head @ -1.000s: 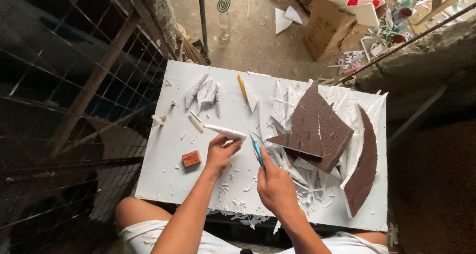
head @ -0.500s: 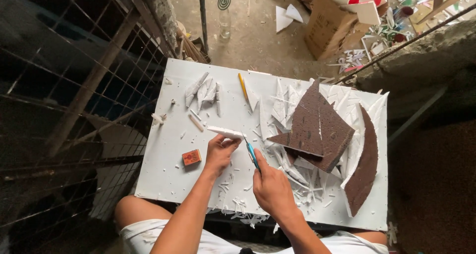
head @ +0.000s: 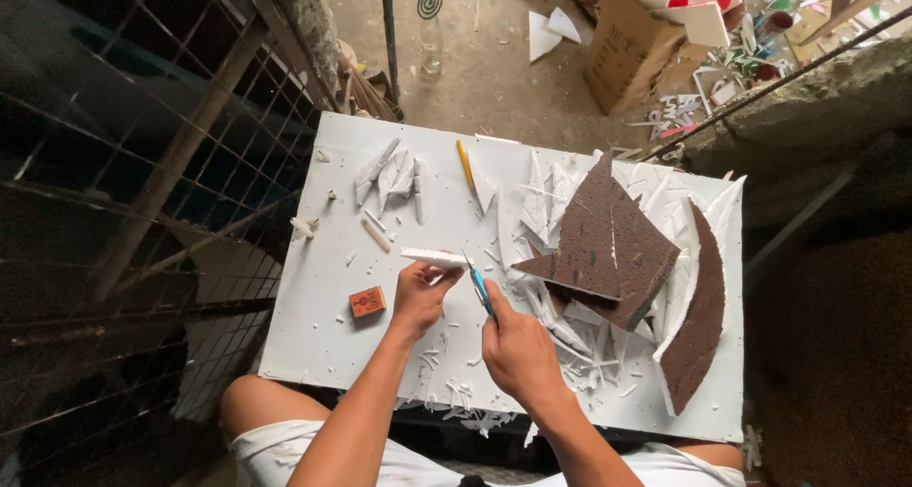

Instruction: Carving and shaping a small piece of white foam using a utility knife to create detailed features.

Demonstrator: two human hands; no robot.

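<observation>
Already well into the trimming, by the look of it: the left hand [head: 421, 295] has its grip closed on a thin white foam strip [head: 434, 257], held just above the bench [head: 313, 344], while the right hand [head: 518, 352] is wrapped tight round a blue craft knife [head: 481, 287] whose blade meets the strip's end. Shavings lie below both hands; dark brown cut panels [head: 608, 245] and white offcuts are stacked right of the knife. An orange matchbox [head: 368, 302] sits left. Beyond, a dusty floor, cardboard box [head: 632, 50] and wire fencing [head: 142, 164].
</observation>
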